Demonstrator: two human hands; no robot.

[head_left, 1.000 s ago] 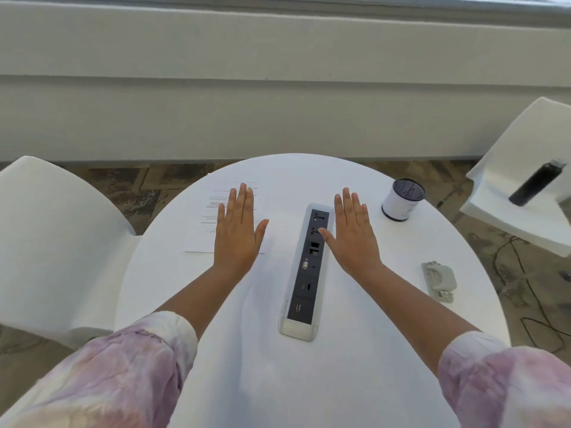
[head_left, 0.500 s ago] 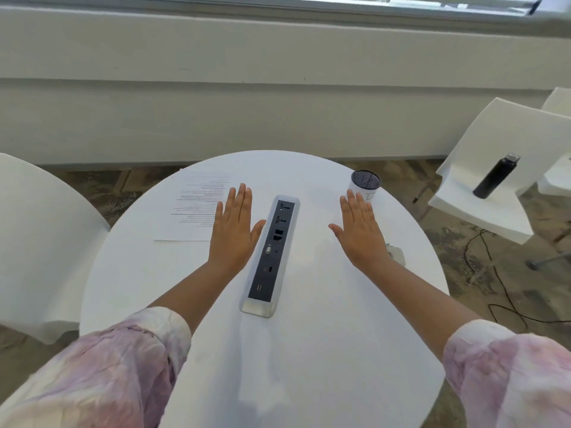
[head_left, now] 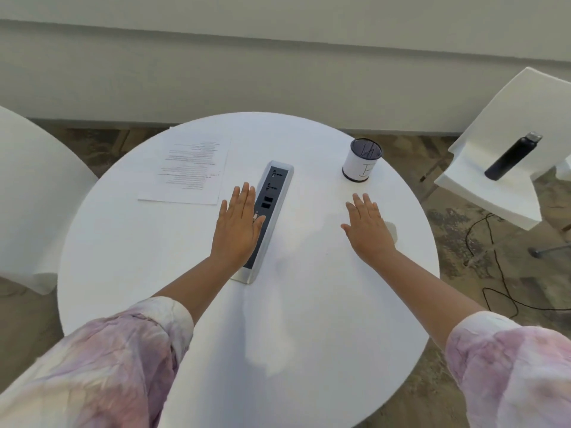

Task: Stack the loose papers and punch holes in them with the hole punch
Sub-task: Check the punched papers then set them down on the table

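Printed white papers (head_left: pixel 190 171) lie flat at the far left of the round white table (head_left: pixel 309 335). My left hand (head_left: pixel 238 225) is stretched out flat with straight fingers over the near half of the power strip, to the right of the papers and apart from them. My right hand (head_left: pixel 367 225) is flat and open above the table's right side. It covers most of the grey hole punch (head_left: pixel 391 228), of which only a small edge shows past the hand. Neither hand holds anything.
A grey power strip (head_left: pixel 272 205) is set into the table's middle. A white cup with a dark lid (head_left: pixel 360 160) stands at the far right of the table. White chairs flank the table; the right chair (head_left: pixel 482 193) carries a black bottle (head_left: pixel 513 156). Cables (head_left: pixel 494 273) lie on the floor.
The view has swung right and down. Both hands have shifted right: the left came off the papers and onto the power strip, the right moved from beside the strip to over the hole punch.
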